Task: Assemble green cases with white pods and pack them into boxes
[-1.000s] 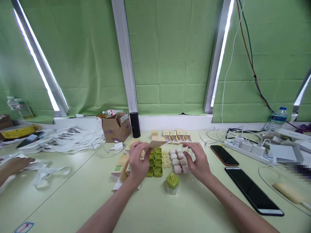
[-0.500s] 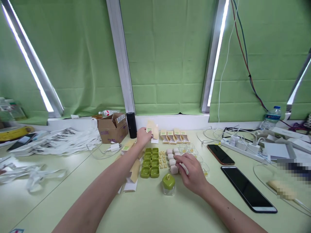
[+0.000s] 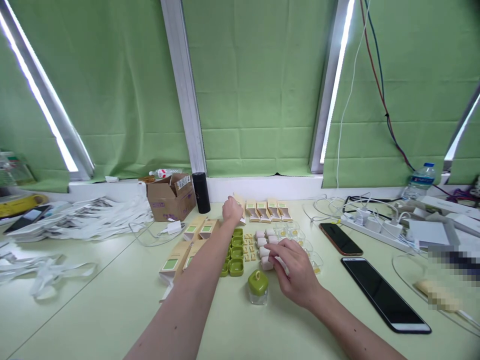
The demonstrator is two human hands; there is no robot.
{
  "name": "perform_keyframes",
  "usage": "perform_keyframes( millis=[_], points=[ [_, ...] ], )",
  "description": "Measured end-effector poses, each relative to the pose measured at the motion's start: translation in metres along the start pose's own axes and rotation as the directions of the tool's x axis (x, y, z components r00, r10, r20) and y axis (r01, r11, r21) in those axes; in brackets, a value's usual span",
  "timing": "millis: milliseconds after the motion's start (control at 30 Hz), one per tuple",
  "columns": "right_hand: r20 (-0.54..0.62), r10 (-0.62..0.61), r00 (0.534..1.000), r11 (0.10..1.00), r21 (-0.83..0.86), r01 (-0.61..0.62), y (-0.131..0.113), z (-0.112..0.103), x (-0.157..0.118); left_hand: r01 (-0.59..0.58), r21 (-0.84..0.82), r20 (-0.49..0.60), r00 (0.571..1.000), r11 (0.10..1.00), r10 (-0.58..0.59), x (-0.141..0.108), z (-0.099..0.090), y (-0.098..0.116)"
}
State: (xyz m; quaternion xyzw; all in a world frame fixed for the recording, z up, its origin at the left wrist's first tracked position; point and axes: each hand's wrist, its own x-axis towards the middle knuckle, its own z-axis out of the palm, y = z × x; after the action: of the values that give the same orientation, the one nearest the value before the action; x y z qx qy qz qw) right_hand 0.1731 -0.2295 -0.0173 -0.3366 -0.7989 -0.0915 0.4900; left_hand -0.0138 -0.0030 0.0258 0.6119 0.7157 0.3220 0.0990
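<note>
My left hand (image 3: 232,210) reaches to the back, its fingers closed on a cream box (image 3: 240,206) beside a row of similar open boxes (image 3: 268,211). My right hand (image 3: 294,267) hovers by the pale pink blocks (image 3: 267,263), thumb and fingers apart and nothing visible between them. Green square trays (image 3: 236,267) stand partly behind my left forearm, with small yellow pieces (image 3: 249,249) to their right. Clear containers (image 3: 315,260) lie behind my right hand. A green-lidded glass jar (image 3: 258,286) stands in front. More cream boxes (image 3: 176,259) lie left of my forearm.
At the back left stand a brown carton (image 3: 170,200) and a black cylinder (image 3: 201,193). Two phones (image 3: 384,292) and a power strip (image 3: 371,223) with cables are at the right. White straps (image 3: 97,217) pile up at the left.
My left hand has moved slightly right at the back, and the box there now stands against the row. My right hand has stayed almost in place.
</note>
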Motion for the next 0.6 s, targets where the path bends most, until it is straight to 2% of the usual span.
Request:
perform_keyframes(
  millis=[167,267,333,467,533,600],
  points=[
    [0.003,-0.003,1.0,1.0,-0.011,0.003,0.001,0.0,0.0,0.068,-0.04,0.0,0.998,0.997,-0.068,0.002,0.005,0.001],
    [0.001,0.009,1.0,1.0,-0.023,-0.009,0.004,-0.001,-0.001,0.079,-0.074,0.002,0.997,0.994,-0.079,0.0,-0.002,0.0],
    [-0.005,0.03,1.0,0.999,-0.028,-0.03,0.007,-0.001,-0.001,0.047,-0.103,0.009,0.999,0.994,-0.046,-0.005,-0.01,-0.002],
    [-0.038,0.075,0.996,0.996,-0.043,-0.076,0.013,-0.003,-0.001,-0.119,-0.202,0.088,0.986,0.972,0.139,-0.032,-0.031,-0.008],
    [-0.057,0.094,0.994,0.994,-0.044,-0.096,0.015,-0.003,-0.001,-0.228,-0.273,0.17,0.945,0.934,0.281,-0.055,-0.045,-0.014],
    [-0.069,0.111,0.991,0.993,-0.038,-0.114,0.017,-0.004,-0.001,-0.318,-0.336,0.252,0.877,0.887,0.41,-0.082,-0.062,-0.022]
  ],
)
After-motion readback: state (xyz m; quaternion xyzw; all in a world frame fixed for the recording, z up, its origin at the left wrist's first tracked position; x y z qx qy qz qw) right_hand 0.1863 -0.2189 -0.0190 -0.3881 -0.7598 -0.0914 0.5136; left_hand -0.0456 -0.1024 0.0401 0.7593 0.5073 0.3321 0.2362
